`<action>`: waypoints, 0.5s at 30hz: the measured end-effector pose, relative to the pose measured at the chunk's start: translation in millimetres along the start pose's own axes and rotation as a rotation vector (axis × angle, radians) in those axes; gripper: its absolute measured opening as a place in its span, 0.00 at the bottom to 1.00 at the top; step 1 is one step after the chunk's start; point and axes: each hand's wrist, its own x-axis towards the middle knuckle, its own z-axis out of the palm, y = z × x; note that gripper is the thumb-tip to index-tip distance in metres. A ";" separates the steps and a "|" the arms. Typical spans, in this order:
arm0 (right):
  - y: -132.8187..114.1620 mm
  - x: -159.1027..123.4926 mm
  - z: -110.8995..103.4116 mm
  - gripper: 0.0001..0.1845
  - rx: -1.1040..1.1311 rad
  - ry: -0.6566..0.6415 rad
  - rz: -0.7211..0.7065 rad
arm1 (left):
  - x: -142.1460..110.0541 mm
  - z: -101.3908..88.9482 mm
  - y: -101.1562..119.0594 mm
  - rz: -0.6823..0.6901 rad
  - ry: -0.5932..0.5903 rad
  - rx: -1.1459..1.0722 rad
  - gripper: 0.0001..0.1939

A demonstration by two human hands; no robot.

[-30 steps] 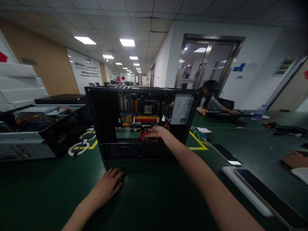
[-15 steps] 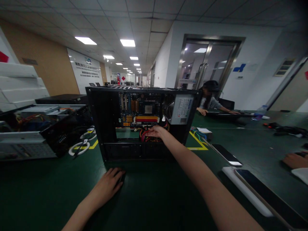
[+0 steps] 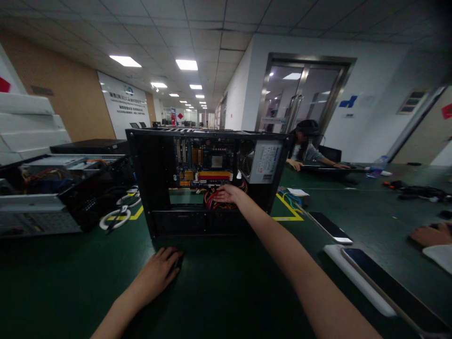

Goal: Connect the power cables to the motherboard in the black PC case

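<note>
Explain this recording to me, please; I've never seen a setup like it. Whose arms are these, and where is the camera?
There is no robot: these are a person's bare arms, and every picture comes from one camera worn on their head. On the green table stands an open computer case, its power supply visible. The right hand reaches inside to a bundle of cables; whether it grips them is unclear. The left hand rests on the table, with something dark partly hidden beneath. Another opened case lies to the left, a phone-like slab to the right.
</note>
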 end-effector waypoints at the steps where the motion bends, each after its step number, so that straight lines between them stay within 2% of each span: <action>1: 0.1 -0.2 -0.3 0.03 -0.011 -0.003 0.005 | 0.2 0.0 0.1 -0.002 -0.002 0.005 0.20; 8: 1.0 -7.3 -0.4 0.01 -0.109 -0.001 0.024 | 0.5 -6.0 5.6 -0.004 -0.005 -0.002 0.20; 12: 2.0 -14.7 -1.6 0.02 -0.160 0.127 -0.004 | -0.7 -7.5 6.0 -0.022 -0.008 0.000 0.20; 15: 4.0 -18.3 -2.6 0.03 -0.188 0.266 -0.113 | -0.7 -5.4 4.3 -0.025 -0.030 0.007 0.21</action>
